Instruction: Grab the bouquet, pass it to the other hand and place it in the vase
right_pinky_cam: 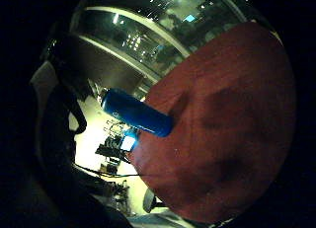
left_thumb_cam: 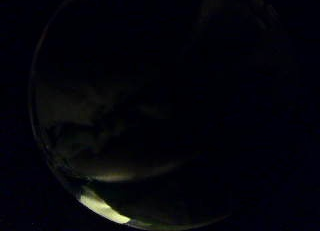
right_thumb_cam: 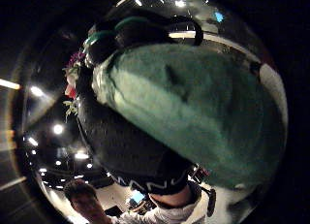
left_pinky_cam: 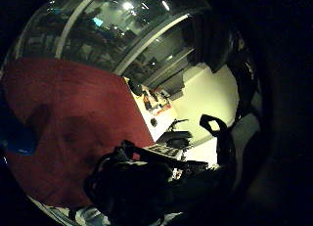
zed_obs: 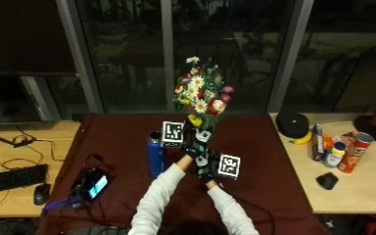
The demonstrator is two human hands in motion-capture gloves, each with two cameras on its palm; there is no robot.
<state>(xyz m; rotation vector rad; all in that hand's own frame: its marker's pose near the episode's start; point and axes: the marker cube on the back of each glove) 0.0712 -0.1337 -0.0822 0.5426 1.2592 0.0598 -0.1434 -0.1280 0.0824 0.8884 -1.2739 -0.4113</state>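
Bouquet [zed_obs: 201, 95] first: its white, yellow, red and pink blooms stand upright over the middle of the table, raised off the surface with the stems pointing down into the two gloved hands. Beneath it the table is covered by a dark red cloth [zed_obs: 260, 161], which also fills much of the left little finger side palm view [left_pinky_cam: 73, 128] and the right little finger side one [right_pinky_cam: 227, 129]. A tall blue vase [zed_obs: 155, 155] stands upright on the cloth just to the left of the hands, apart from the flowers; it shows again as a blue cylinder in the right little finger side view [right_pinky_cam: 137, 119]. The left hand [zed_obs: 193, 141] is the upper one and closes round the stems right under the blooms. The right hand [zed_obs: 206, 166] sits just below it, touching or nearly touching it; whether its fingers grip the stems I cannot tell. In the right thumb side palm view a green wrapped bundle [right_thumb_cam: 193, 117] fills the middle, with a gloved hand [right_thumb_cam: 131, 146] wrapped round it and a few small flowers [right_thumb_cam: 71, 83] peeping out beside the glove. The left thumb side view is too dark to read.
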